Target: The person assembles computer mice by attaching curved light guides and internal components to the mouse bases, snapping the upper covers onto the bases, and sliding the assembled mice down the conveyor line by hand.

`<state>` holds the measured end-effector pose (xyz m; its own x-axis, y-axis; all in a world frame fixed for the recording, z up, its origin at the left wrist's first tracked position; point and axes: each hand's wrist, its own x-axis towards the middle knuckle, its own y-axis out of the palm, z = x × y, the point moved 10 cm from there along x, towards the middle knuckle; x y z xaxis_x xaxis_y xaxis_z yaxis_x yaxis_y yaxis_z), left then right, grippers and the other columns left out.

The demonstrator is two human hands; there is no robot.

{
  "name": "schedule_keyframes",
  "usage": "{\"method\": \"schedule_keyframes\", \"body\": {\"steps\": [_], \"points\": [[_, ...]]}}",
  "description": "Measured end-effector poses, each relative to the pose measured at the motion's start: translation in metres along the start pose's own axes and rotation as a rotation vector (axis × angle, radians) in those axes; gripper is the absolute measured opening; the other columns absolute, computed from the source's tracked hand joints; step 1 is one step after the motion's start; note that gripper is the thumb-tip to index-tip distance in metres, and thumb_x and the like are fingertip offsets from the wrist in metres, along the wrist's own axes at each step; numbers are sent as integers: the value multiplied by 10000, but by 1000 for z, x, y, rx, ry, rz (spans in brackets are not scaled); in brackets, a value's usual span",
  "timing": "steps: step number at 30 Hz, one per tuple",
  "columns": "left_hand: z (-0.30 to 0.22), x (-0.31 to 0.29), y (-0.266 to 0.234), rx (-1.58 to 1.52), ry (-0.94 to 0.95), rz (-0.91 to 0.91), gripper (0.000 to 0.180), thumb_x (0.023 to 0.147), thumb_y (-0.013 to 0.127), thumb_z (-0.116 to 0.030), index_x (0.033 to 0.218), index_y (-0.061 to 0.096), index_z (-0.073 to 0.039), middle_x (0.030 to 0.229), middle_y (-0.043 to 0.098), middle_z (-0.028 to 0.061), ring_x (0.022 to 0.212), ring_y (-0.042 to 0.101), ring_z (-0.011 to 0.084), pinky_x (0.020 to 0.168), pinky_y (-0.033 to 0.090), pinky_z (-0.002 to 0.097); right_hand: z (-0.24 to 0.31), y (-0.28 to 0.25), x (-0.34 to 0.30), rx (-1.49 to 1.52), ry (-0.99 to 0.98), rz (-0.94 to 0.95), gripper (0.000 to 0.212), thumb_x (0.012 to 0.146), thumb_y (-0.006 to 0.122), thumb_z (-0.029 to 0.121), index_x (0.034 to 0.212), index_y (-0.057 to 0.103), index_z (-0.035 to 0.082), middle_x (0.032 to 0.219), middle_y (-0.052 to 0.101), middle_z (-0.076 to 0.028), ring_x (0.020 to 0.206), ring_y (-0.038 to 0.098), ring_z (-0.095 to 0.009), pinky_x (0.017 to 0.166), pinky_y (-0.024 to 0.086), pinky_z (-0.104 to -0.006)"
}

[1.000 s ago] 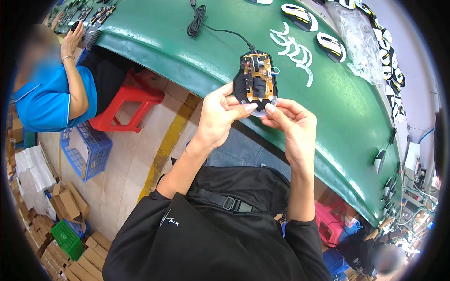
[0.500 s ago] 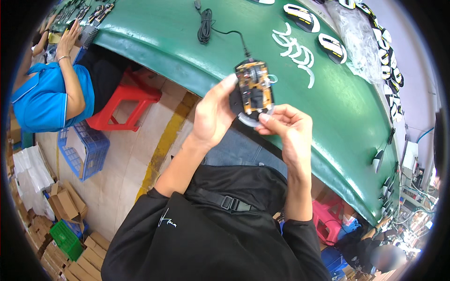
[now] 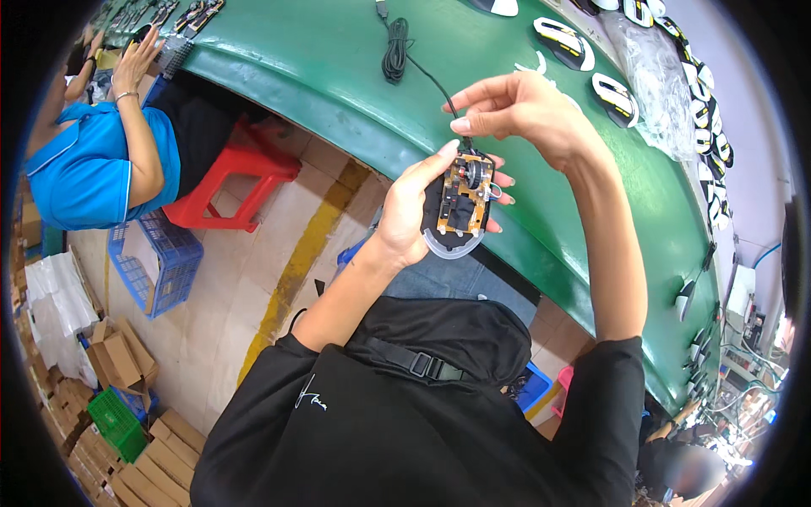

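Observation:
My left hand (image 3: 407,211) is closed around an opened computer mouse (image 3: 462,199), its fingertips showing past the far side. The mouse has no top cover, so a tan circuit board with a scroll wheel and black parts lies bare. A translucent curved strip (image 3: 454,248) rims its near end. From the far end runs a black cable (image 3: 433,80) to a tied coil (image 3: 394,52) on the table. Over that end, my right hand (image 3: 528,114) has its thumb and fingers bent around the cable close to the mouse.
On the green table (image 3: 321,93) lie white curved strips (image 3: 541,66), partly behind my right hand, and several white-and-black mouse covers (image 3: 564,42). A clear plastic bag (image 3: 646,84) lies beyond. At left, a co-worker in blue (image 3: 101,169) sits on a red stool (image 3: 241,190) near a blue crate (image 3: 156,262).
My right hand has left the translucent strip at the mouse's near end and moved up to the cable. The left hand still holds the mouse, now slightly lower. The view has shifted a little.

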<state>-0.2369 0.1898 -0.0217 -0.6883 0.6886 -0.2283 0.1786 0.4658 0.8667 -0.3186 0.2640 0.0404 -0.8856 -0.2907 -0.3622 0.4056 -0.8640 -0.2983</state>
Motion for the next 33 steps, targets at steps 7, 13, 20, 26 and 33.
{"method": "schedule_keyframes", "body": {"steps": [7, 13, 20, 26, 33], "points": [[-18, -7, -2, 17, 86, -63, 509, 1038, 362, -356, 1192, 534, 99, 1038, 660, 223, 925, 682, 267, 689, 614, 391, 16, 4, -3, -51, 28, 130, 225, 746, 784, 65, 885, 625, -13, 749, 687, -69, 676, 639, -97, 642, 500, -244], [-14, -8, -1, 213, 48, -69, 570, 1036, 334, -380, 1212, 521, 129, 1059, 659, 242, 905, 691, 288, 719, 612, 403, 20, -3, -9, -345, -15, 110, 248, 692, 802, 118, 858, 653, 10, 725, 709, -74, 676, 661, -117, 639, 488, -282], [-17, -10, -4, 144, 87, -89, 547, 1032, 350, -365, 1196, 524, 127, 1038, 657, 265, 869, 700, 294, 687, 620, 404, 12, 8, -17, -116, -111, 40, 209, 733, 768, 100, 867, 634, 13, 720, 706, -71, 657, 643, -97, 612, 488, -280], [-18, -12, -6, 332, 137, -181, 513, 1054, 304, -327, 1142, 551, 114, 994, 667, 243, 806, 709, 292, 656, 621, 374, 1, 8, -25, -92, -229, -32, 214, 759, 753, 58, 919, 613, 34, 742, 686, -43, 652, 634, -87, 538, 482, -239], [-12, -3, -6, 246, 134, -164, 532, 1054, 300, -360, 1156, 538, 105, 944, 677, 225, 712, 706, 285, 637, 623, 368, -22, 4, -35, 60, -127, -252, 209, 791, 740, 86, 958, 625, 32, 803, 661, -39, 690, 622, -81, 568, 491, -238]]}}
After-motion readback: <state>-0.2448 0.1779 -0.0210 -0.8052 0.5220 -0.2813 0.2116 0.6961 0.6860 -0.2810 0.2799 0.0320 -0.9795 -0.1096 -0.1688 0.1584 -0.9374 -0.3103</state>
